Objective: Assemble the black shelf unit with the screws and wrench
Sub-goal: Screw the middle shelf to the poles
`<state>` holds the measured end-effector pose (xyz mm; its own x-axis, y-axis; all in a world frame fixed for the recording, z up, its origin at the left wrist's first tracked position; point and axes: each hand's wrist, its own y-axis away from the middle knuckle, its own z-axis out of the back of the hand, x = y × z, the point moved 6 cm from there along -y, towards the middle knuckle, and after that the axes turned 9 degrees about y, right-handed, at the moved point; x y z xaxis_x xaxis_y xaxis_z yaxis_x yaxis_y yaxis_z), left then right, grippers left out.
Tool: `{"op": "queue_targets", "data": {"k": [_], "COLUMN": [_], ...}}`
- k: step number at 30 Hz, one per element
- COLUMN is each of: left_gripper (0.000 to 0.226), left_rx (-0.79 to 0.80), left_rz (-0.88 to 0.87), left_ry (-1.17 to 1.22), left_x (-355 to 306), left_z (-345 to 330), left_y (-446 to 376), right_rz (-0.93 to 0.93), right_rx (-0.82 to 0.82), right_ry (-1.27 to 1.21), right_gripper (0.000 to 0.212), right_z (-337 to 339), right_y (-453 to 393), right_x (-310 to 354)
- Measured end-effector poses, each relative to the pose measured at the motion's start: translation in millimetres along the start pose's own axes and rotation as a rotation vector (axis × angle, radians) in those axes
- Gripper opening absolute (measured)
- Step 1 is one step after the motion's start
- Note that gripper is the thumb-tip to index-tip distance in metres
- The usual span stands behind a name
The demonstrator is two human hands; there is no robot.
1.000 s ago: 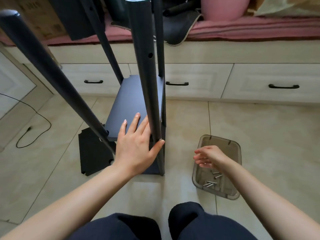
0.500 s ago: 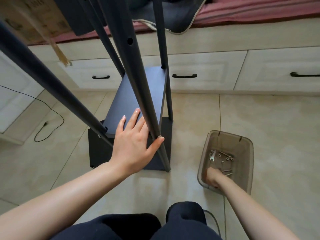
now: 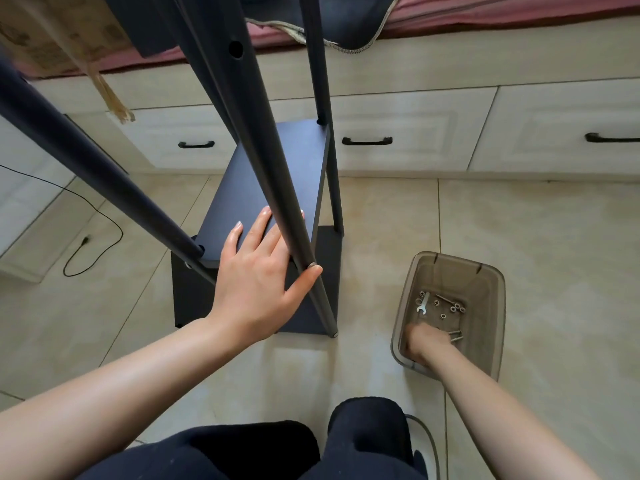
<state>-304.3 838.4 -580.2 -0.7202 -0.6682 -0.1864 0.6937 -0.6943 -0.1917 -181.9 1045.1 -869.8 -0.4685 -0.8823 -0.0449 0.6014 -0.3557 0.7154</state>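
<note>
The black shelf unit stands on the tiled floor in front of me, with a flat shelf board [image 3: 277, 174] fixed between slanting black poles [image 3: 266, 150]. My left hand [image 3: 256, 282] lies flat on the near end of that board, its thumb pressed against the front pole. My right hand [image 3: 424, 342] is down inside a translucent brown bin [image 3: 498, 306] at the right. Its fingers touch a few long screws [image 3: 456, 336], and the bin wall blurs the grip. A small silver wrench [image 3: 423, 303] and several nuts [image 3: 453, 308] lie further back in the bin.
A second black board [image 3: 329, 271] lies on the floor under the shelf. Cream drawers with black handles [image 3: 415, 133] run along the back. A black cable [image 3: 90, 237] trails at the left, a cardboard box [image 3: 45, 32] sits top left, and my knees [image 3: 367, 438] are at the bottom.
My right hand dropped from above the bin down into it, onto the screws. My left hand stayed on the board and pole. The view tilted down and to the right.
</note>
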Motion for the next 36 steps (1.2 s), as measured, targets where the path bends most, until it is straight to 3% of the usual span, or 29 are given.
{"op": "queue_targets", "data": {"k": [6,11,15,19,26,29,33,36], "left_gripper": [0.070,0.070,0.071,0.069,0.073,0.079,0.078,0.076], "left_rx": [-0.009,0.001,0.009,0.010,0.048,0.045,0.036,0.011], "left_rz": [-0.007,-0.009,-0.009,-0.003,-0.001,0.004,0.000,-0.002], "left_ry": [-0.019,-0.017,-0.013,-0.013,-0.019,-0.006,0.015,0.054], "left_x": [0.7,-1.0,-1.3,-0.7,-1.7,-1.1,0.8,1.9], "left_z": [-2.4,-1.4,0.5,-1.2,-2.5,-0.6,-0.8,-0.2], "left_y": [-0.7,-0.3,-0.2,-0.2,0.2,1.1,1.8,2.6], "right_rz": [0.020,-0.044,-0.099,0.042,0.281,0.385,0.368,0.362], "right_rx": [-0.019,-0.156,-0.370,-0.674,-0.594,-0.511,-0.503,-0.414], "right_ry": [-0.044,-0.246,-0.539,-0.904,-1.362,-1.375,-1.287,-1.404], "right_gripper": [0.040,0.023,0.016,0.011,0.016,0.021,0.025,0.027], "right_z": [-1.4,13.0,38.7,92.8,143.3,144.7,147.0,150.9], "right_y": [-1.6,3.9,21.6,66.9,116.0,126.8,125.8,121.7], "right_x": [-2.2,-19.2,-36.7,-21.7,41.6,85.4,116.7,127.1]}}
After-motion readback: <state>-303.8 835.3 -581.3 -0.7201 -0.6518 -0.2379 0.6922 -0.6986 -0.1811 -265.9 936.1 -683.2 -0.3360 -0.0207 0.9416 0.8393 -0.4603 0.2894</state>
